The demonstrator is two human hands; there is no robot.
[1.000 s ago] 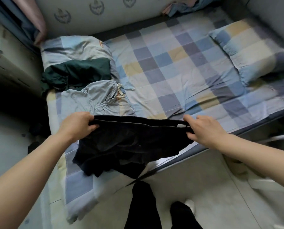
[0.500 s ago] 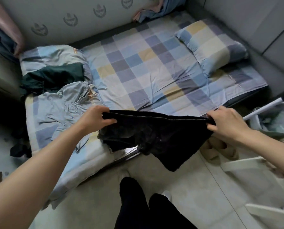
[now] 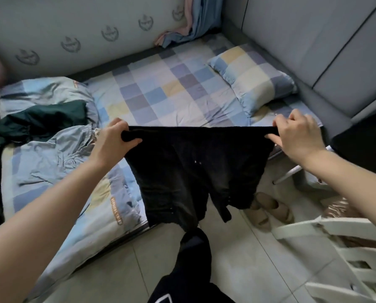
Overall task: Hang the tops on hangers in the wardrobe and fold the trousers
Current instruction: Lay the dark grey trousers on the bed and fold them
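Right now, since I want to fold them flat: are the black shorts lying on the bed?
No, both hands, left and right, hold the black shorts up by the waistband, legs hanging.

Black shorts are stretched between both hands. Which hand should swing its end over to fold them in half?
Probably the right hand: its end of the black shorts hangs over the floor, while the left hand already holds its end above the bed.

Black shorts (image 3: 195,171); beside them on the bed (image 3: 161,92), checked blue, lilac and yellow, lie pale blue trousers (image 3: 51,154) and a dark green top (image 3: 43,121).
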